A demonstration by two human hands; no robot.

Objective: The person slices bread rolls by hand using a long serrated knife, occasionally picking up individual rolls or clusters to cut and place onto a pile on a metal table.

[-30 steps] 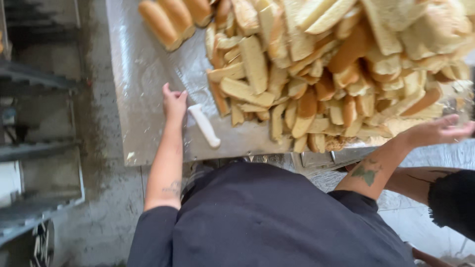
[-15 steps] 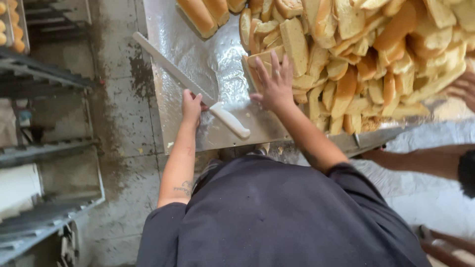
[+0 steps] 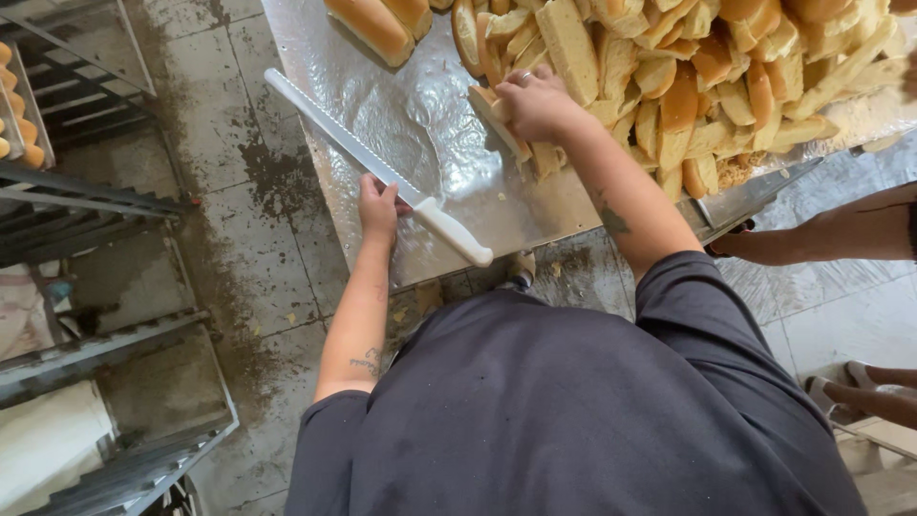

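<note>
A long serrated bread knife (image 3: pixel 382 172) with a white handle lies diagonally on the foil-covered metal table (image 3: pixel 420 115). My left hand (image 3: pixel 378 205) rests curled over it where the blade meets the handle. My right hand (image 3: pixel 537 103) reaches to the left edge of a big pile of cut bread pieces (image 3: pixel 707 67) and grips one long bread slice (image 3: pixel 497 117), which lies at the pile's near edge. Two whole loaves (image 3: pixel 377 24) lie at the table's far side, left of the pile.
Another person's bare arm (image 3: pixel 821 239) reaches toward the table's right corner, and sandalled feet (image 3: pixel 860 382) stand below it. Metal racks (image 3: pixel 86 201) stand at the left, one holding small rolls (image 3: pixel 11 124). The tiled floor (image 3: pixel 248 191) is stained and crumbed.
My right hand came from the pile's right side to its left edge and closed on a slice. My left hand stayed on the knife. The view shifted, showing the whole blade.
</note>
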